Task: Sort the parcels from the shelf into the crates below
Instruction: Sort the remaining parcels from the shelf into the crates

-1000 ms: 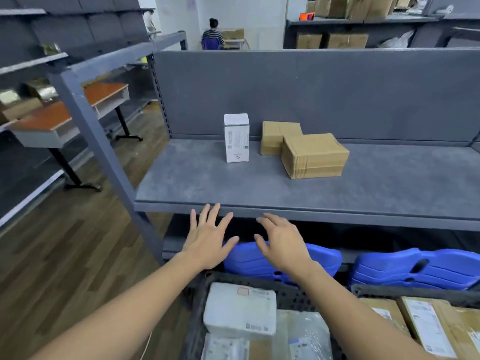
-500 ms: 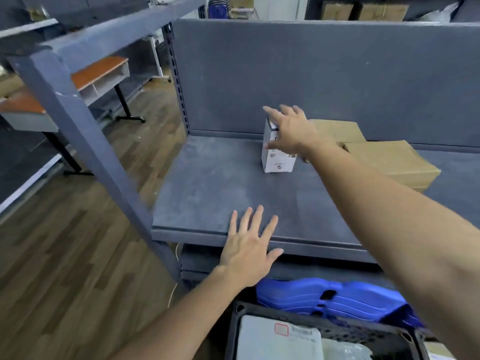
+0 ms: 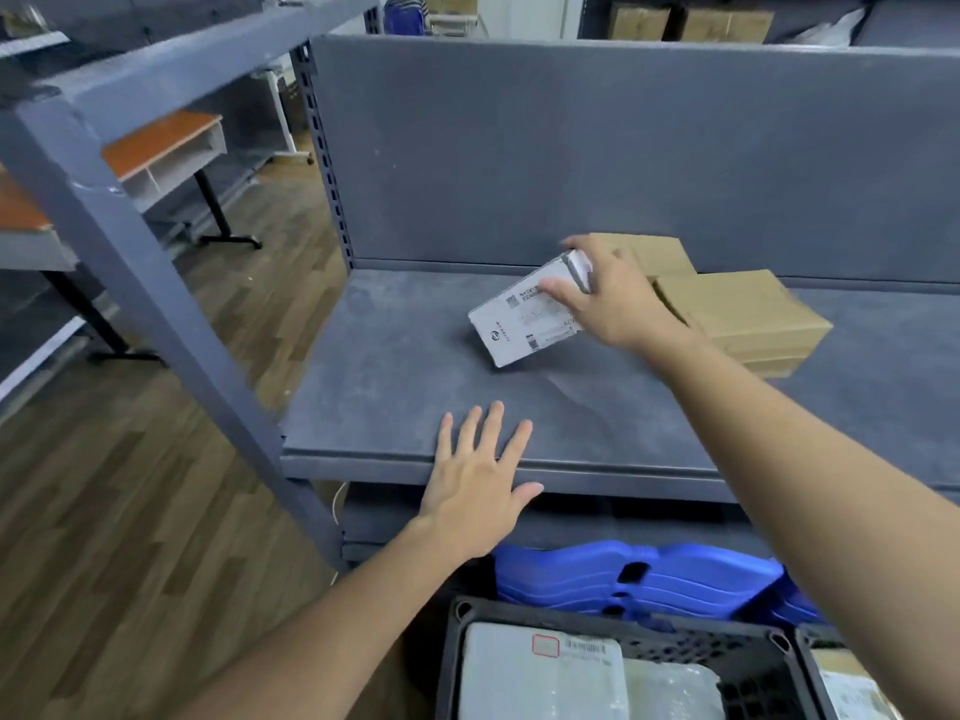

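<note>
A small white box (image 3: 511, 324) with printed labels is tilted over on the grey shelf (image 3: 415, 387); my right hand (image 3: 610, 298) grips its top end, thumb on the front face. Behind my right hand sit two brown cardboard boxes, one at the back (image 3: 660, 254) and a larger one (image 3: 748, 317) to the right. My left hand (image 3: 475, 485) rests flat on the shelf's front edge with fingers spread. Below, a black crate (image 3: 758, 662) holds a white parcel (image 3: 540, 672) with a barcode label.
A second crate (image 3: 852, 683) with a parcel shows at the bottom right. Blue plastic pallets (image 3: 639, 579) are stacked under the shelf. The shelf's grey upright post (image 3: 156, 304) slants across the left. Wooden floor and an orange-topped desk (image 3: 161, 148) lie to the left.
My right hand has closed on the white box and tipped it over toward me from upright. My left hand has settled flat on the shelf edge.
</note>
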A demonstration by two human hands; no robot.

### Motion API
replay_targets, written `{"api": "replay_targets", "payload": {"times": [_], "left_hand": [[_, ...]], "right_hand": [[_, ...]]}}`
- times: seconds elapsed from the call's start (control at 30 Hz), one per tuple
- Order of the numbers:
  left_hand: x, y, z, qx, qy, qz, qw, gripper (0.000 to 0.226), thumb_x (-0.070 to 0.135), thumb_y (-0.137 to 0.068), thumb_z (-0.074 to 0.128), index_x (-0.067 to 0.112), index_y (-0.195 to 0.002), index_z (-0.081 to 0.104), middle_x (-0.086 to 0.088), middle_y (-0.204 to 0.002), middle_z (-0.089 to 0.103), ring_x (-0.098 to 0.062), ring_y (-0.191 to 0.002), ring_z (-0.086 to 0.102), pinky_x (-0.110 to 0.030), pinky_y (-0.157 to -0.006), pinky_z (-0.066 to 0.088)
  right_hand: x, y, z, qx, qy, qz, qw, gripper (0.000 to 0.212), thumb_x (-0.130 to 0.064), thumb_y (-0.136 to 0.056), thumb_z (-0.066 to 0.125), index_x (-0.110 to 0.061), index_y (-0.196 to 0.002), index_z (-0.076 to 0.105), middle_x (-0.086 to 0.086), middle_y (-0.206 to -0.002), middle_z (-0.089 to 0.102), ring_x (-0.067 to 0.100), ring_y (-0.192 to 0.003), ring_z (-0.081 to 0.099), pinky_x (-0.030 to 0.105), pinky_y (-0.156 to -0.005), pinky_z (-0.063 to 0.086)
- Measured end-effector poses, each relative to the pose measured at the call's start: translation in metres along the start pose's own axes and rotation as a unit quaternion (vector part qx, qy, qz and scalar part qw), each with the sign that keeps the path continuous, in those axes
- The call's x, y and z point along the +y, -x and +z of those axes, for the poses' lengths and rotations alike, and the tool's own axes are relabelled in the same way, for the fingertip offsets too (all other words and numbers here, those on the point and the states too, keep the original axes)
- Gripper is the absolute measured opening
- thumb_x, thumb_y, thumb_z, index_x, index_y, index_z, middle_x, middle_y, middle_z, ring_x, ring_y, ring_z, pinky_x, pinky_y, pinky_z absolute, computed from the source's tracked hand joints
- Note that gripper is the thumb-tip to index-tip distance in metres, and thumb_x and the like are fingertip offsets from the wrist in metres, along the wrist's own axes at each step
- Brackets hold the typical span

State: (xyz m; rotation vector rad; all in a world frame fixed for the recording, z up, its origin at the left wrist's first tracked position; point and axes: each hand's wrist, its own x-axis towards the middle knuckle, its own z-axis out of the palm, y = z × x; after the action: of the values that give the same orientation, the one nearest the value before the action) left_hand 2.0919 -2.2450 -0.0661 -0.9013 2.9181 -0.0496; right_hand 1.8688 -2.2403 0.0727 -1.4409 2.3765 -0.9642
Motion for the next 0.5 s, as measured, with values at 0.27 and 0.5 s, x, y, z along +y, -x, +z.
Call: {"api": "replay_targets", "payload": {"times": [0.27, 0.5], "left_hand": [[-0.006, 0.000, -0.005, 0.010, 0.044, 0.006, 0.999, 0.091, 0.076, -0.087, -0.001, 0.031, -0.166, 0.009, -0.009, -0.173, 0.006, -0.031, -0.159, 0.006, -0.052, -0.129, -0.002], [0.014, 0.016, -0.049, 0.043, 0.765, -0.073, 0.639, 0.063, 0.037, -0.082, 0.071, 0.036, -0.142, 0.051, 0.002, -0.140, 0.065, -0.020, -0.121, 0.067, -0.041, -0.110, 0.048]], "right_hand": [[0.028, 0.131, 0.015, 0.027, -0.476, 0.247, 0.844, 0.029, -0.038, -0.101, 0.065, -0.026, -0.126, 0.055, 0.006, -0.122, 0.074, 0.021, -0.102, 0.075, 0.037, -0.069, 0.062], [0.036, 0.201, 0.000, 0.032, -0.582, 0.277, 0.764, 0.027, -0.038, -0.106, 0.056, -0.020, -0.126, 0.049, 0.003, -0.127, 0.068, 0.026, -0.113, 0.072, 0.055, -0.086, 0.063]]}}
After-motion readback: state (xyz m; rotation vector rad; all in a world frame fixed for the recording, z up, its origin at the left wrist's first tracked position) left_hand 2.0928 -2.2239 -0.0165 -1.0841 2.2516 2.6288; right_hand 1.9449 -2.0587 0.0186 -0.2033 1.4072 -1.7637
